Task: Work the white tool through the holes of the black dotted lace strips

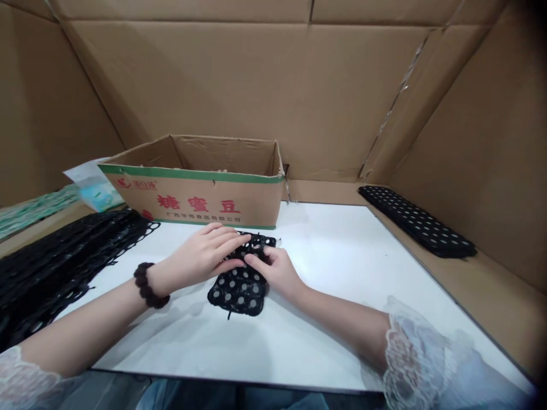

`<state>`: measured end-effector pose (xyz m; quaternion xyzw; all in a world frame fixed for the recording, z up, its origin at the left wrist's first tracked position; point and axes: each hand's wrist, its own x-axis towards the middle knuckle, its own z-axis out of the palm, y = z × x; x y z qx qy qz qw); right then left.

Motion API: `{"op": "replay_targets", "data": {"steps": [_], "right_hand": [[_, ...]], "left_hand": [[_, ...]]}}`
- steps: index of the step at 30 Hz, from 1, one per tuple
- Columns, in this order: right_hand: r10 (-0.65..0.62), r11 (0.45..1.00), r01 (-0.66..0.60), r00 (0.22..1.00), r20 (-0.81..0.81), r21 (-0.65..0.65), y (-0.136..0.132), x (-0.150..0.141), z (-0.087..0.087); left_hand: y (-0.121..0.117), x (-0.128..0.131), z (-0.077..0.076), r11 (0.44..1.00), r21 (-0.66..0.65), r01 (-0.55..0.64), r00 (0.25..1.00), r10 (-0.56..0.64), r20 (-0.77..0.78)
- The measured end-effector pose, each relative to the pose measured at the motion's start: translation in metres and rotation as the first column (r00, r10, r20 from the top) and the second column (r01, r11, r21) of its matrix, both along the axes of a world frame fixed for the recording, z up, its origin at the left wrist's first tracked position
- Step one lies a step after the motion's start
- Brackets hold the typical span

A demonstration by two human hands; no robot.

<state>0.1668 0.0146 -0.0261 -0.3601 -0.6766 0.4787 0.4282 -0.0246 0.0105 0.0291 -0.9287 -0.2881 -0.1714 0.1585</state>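
A small black dotted piece (239, 290), with rounded corners and pale round spots that may be holes, lies on the white tabletop in front of me. My left hand (209, 249) rests over its upper left part, fingers stretched out flat and the thumb along its surface. At its right side my right hand (280, 270) is closed, with thumb and fingers pinching the edge. The fingers cover part of the piece's upper half. A short black tab sticks out at its lower edge.
Behind my hands stands an open cardboard box (205, 199) with red lettering. Black perforated strips (64, 262) are heaped at left, near a white and teal packet (96, 188). A long black dotted stack (416, 222) lies at right. Cardboard walls (239, 85) surround the white tabletop (325, 336).
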Motion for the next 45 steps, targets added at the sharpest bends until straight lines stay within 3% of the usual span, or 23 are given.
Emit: {"op": "replay_targets", "data": {"steps": [6, 11, 16, 20, 22, 23, 24, 25, 26, 29, 32, 34, 35, 36, 38, 40, 43, 44, 45], "right_hand": [[0.190, 0.963, -0.199, 0.980, 0.064, 0.183, -0.003, -0.002, 0.000], [0.155, 0.977, -0.173, 0.978, 0.143, 0.127, -0.001, -0.003, -0.003], [0.158, 0.973, -0.181, 0.975, 0.156, 0.144, -0.003, -0.003, -0.002], [0.128, 0.985, -0.140, 0.985, 0.113, 0.104, -0.003, -0.004, -0.005], [0.119, 0.987, -0.124, 0.991, 0.061, 0.103, -0.001, -0.004, -0.008], [0.114, 0.987, -0.118, 0.993, 0.037, 0.106, 0.000, -0.004, -0.008], [0.108, 0.989, -0.110, 0.994, 0.021, 0.103, 0.000, -0.004, -0.009], [0.098, 0.991, -0.099, 0.995, 0.015, 0.089, 0.001, -0.004, -0.008], [0.084, 0.994, -0.085, 0.996, 0.023, 0.067, 0.001, -0.003, -0.008], [0.043, 0.999, -0.042, 0.996, 0.074, -0.014, 0.001, -0.003, -0.005], [0.009, 0.999, -0.005, 0.997, 0.074, -0.047, 0.002, -0.003, -0.005], [0.006, 0.999, -0.004, 1.000, 0.027, -0.052, 0.004, -0.003, -0.006], [0.016, 0.999, -0.016, 1.000, 0.000, -0.045, 0.004, -0.003, -0.007], [0.029, 0.999, -0.030, 0.999, -0.022, -0.030, 0.005, -0.003, -0.006], [0.066, 0.998, -0.066, 0.997, -0.045, 0.013, 0.005, -0.003, -0.005], [0.095, 0.995, -0.093, 0.994, -0.050, 0.042, 0.004, -0.003, -0.004], [0.114, 0.993, -0.112, 0.992, -0.061, 0.035, 0.003, -0.004, -0.003], [0.102, 0.995, -0.100, 0.993, -0.061, 0.024, 0.003, -0.004, -0.004], [0.089, 0.996, -0.088, 0.994, -0.058, 0.014, 0.003, -0.004, -0.005]], "left_hand": [[0.008, 0.000, -0.016, 0.982, -0.150, -0.116, 0.993, 0.115, -0.015], [0.002, 0.003, -0.025, 0.991, -0.123, -0.052, 0.999, 0.050, -0.020], [-0.001, 0.008, -0.024, 0.951, -0.304, -0.047, 0.994, 0.074, 0.077], [0.002, 0.007, -0.003, 0.924, -0.360, -0.132, 0.927, 0.243, 0.284], [0.018, -0.003, 0.019, 0.927, -0.250, -0.278, 0.794, 0.369, 0.484], [0.030, -0.010, 0.031, 0.910, -0.144, -0.388, 0.688, 0.390, 0.612], [0.045, -0.018, 0.043, 0.863, -0.028, -0.505, 0.624, 0.387, 0.679], [0.061, -0.026, 0.055, 0.803, 0.066, -0.593, 0.613, 0.396, 0.684], [0.075, -0.033, 0.065, 0.761, 0.109, -0.640, 0.616, 0.423, 0.664], [0.096, -0.042, 0.078, 0.755, 0.069, -0.652, 0.657, 0.518, 0.547], [0.072, -0.029, 0.060, 0.805, 0.237, -0.544, 0.750, 0.341, 0.567], [0.041, -0.014, 0.035, 0.915, 0.292, -0.279, 0.910, 0.154, 0.386], [0.027, -0.008, 0.022, 0.969, 0.228, -0.099, 0.975, 0.048, 0.218], [0.014, -0.003, 0.009, 0.990, 0.135, -0.032, 0.993, 0.017, 0.114], [-0.002, 0.005, -0.011, 0.999, -0.035, -0.017, 0.998, 0.019, 0.066], [-0.009, 0.009, -0.021, 0.970, -0.231, -0.072, 0.982, 0.109, 0.152], [-0.007, 0.010, -0.017, 0.844, -0.529, -0.092, 0.928, 0.265, 0.262], [-0.003, 0.009, -0.011, 0.814, -0.573, -0.098, 0.908, 0.309, 0.284], [0.002, 0.007, -0.003, 0.823, -0.550, -0.141, 0.876, 0.363, 0.319]]}}
